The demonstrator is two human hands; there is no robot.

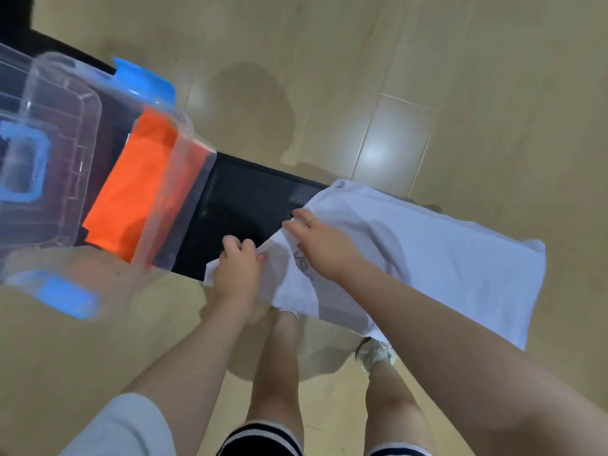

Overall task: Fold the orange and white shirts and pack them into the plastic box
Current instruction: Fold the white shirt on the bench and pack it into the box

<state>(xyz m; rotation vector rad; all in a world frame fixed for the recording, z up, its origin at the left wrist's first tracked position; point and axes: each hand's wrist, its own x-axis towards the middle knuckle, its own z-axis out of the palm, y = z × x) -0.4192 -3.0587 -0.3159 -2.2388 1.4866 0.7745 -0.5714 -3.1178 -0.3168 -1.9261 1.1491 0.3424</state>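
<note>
I am standing at a black desk (243, 192) on a beige floor (427, 77). The plastic box (184, 179) is holding the orange shirt (131, 192). My left hand (238, 268) and right hand (316, 241) are both pinching the white shirt (427, 245) on the desk.

The orange shirt (131, 189) lies folded inside the clear plastic box (184, 179). The white shirt (411, 255) lies spread across the bench, partly overhanging.
</note>
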